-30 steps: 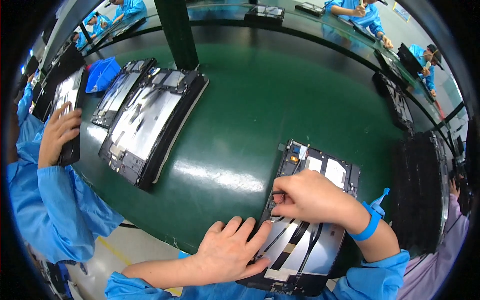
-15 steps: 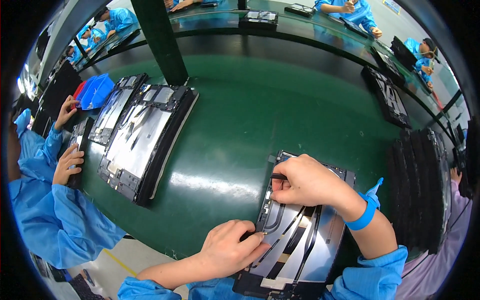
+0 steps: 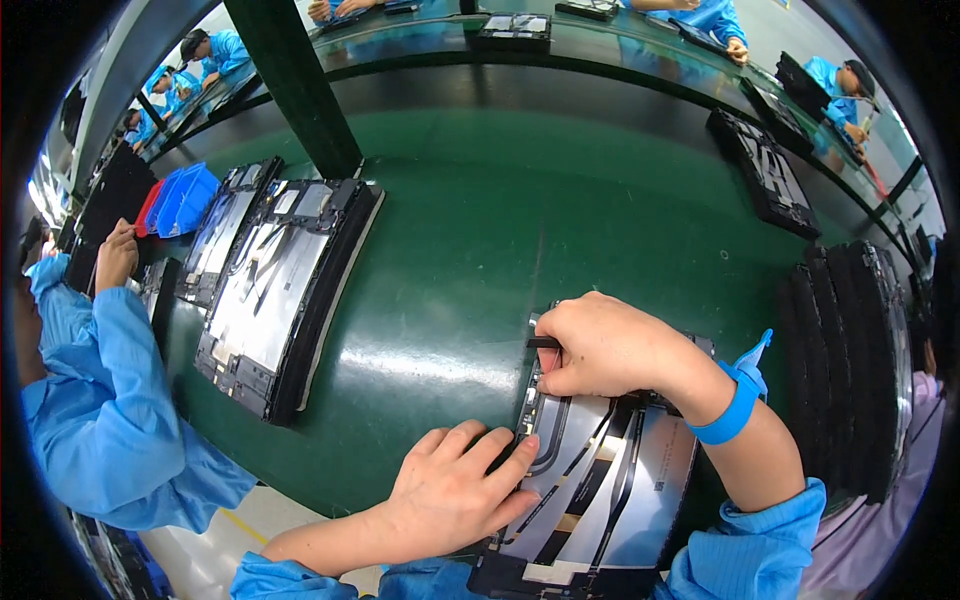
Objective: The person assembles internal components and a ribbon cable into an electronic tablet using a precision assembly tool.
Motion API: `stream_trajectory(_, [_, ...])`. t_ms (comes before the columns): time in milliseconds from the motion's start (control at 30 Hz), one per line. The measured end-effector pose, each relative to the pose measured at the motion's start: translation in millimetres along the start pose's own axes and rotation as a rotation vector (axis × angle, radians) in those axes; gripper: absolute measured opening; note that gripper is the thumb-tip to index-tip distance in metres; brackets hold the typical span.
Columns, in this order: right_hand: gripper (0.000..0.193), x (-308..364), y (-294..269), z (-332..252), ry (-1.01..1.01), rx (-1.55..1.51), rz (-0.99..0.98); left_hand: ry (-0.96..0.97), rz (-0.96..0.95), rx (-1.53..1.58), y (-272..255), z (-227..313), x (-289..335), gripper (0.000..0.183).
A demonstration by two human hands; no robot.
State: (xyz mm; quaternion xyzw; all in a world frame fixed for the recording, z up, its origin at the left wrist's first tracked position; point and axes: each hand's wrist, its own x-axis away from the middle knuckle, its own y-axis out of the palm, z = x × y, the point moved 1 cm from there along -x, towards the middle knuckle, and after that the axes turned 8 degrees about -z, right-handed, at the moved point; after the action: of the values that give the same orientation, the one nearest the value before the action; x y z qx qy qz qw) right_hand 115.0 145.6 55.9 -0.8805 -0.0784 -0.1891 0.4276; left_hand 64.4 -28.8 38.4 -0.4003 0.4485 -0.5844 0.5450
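Note:
An opened tablet-like device (image 3: pixel 655 480) lies before me, its silver inner face crossed by black ribbon cables (image 3: pixel 625 475). My right hand (image 3: pixel 610 345) is closed over its far left corner. A short black stick-like tool (image 3: pixel 543 342) pokes out between its thumb and fingers; the tip is hidden. My left hand (image 3: pixel 455 480) lies with spread fingers at the device's left edge, fingertips touching the frame and thumb over the silver face. Around my right wrist sits a blue band (image 3: pixel 730 412).
Similar opened devices (image 3: pixel 285 270) are stacked at the left, near blue and red bins (image 3: pixel 182 200) and a co-worker's hand (image 3: pixel 117 255). Black padded slabs (image 3: pixel 845 370) stand at the right. Another device (image 3: pixel 765 175) lies far right. A dark post (image 3: pixel 295 90) rises behind the green table (image 3: pixel 450 250).
My left hand has gone from curled fingers at the cable to spread fingers on the edge. My right hand has shifted slightly. The co-worker's nearer hand has left the device at the left.

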Motion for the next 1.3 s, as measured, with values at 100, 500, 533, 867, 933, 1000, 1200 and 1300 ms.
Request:
stream_trajectory(100, [0.017,-3,-2,6,0.0,-0.034,-0.061,0.023,0.029,0.167,3,-11,-8,0.033])
stream_trajectory(500, [0.023,-15,-7,5,0.012,-0.039,-0.174,-0.512,-0.255,1.472,10,-54,-51,0.026])
stream_trajectory(533, [0.023,-16,-6,6,0.005,-0.038,-0.171,-0.516,-0.259,1.467,10,-54,-52,0.026])
stream_trajectory(867, [0.02,11,-18,0,0.006,-0.142,0.048,-0.563,-0.387,1.453,5,-51,-66,0.023])
stream_trajectory(933, [0.023,32,-22,-5,-0.218,-0.083,0.359,-0.591,-0.386,1.46,2,-51,-64,0.023])
stream_trajectory(1000, [0.026,51,-20,-12,-0.435,0.059,0.477,-0.606,-0.407,1.457,0,-51,-62,0.021])
stream_trajectory(1200, [0.018,60,17,-15,-0.027,-0.82,-0.086,-0.536,-0.453,1.466,2,-52,-66,0.019])
stream_trajectory(1300, [0.015,57,37,-11,-0.092,-1.015,0.052,-0.526,-0.454,1.461,0,-50,-60,0.02])
